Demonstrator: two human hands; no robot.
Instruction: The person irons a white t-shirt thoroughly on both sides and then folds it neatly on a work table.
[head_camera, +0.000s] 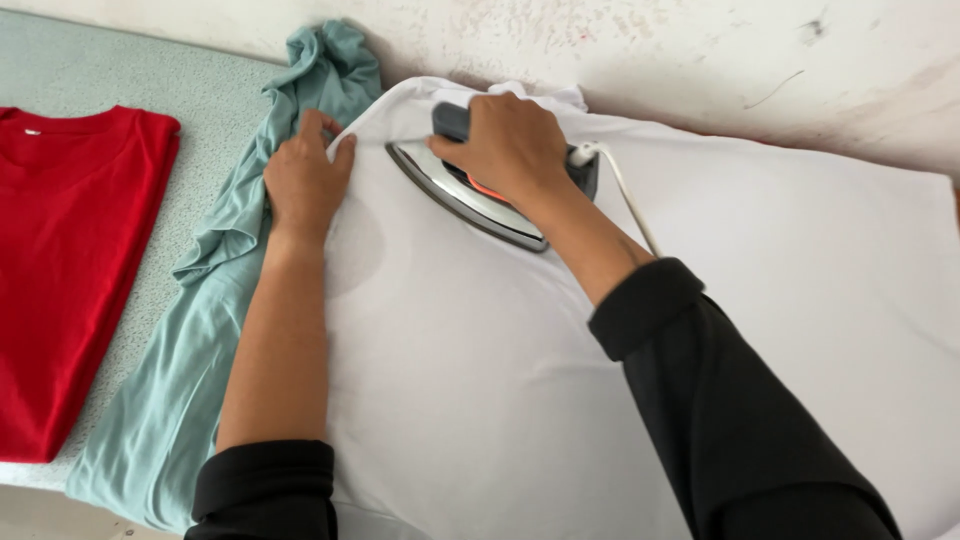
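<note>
Pressing an iron down on a white shirt, with the right hand wrapped tight around the dark handle on top. Sitting near the top edge of the white shirt, close to the neck part, shiny metal side showing along the bottom and the pointed end aiming to the left. Trailing a white cord from the back of the iron, over the cloth beside the right arm. Lying flat and open, the left hand pushing down on the left edge of the white shirt, fingers spread, just beside the iron's pointed end and not touching it. Peeking out under that hand, a pale green shirt, bunched up and wrinkly at the top. Resting further left, well apart from both hands, a red shirt folded neatly on the speckled table. Covering both arms lower down, black sleeves pushed up. Standing behind it all, a scuffed white wall.
</note>
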